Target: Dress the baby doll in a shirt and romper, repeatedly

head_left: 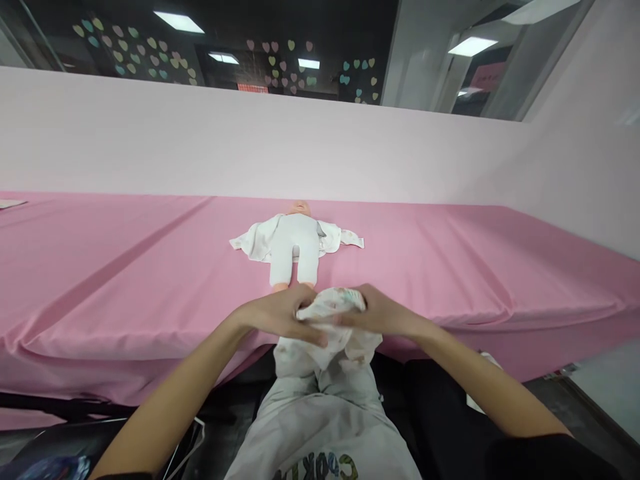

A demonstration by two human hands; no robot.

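Observation:
A baby doll [295, 250] with a white body lies on its back on the pink table [150, 267], on top of an opened white garment [345, 238] spread under it. Just in front of the doll's feet, my left hand [280, 313] and my right hand [383, 312] both grip a bunched white printed baby garment [333, 310], which hangs down toward my lap. Fingers of both hands are closed on the fabric.
A pale pink wall [250, 140] runs behind the table and along the right side. The table's front edge drapes down near my body. My light shirt [320, 427] fills the lower middle. A paper corner [10, 203] lies at far left.

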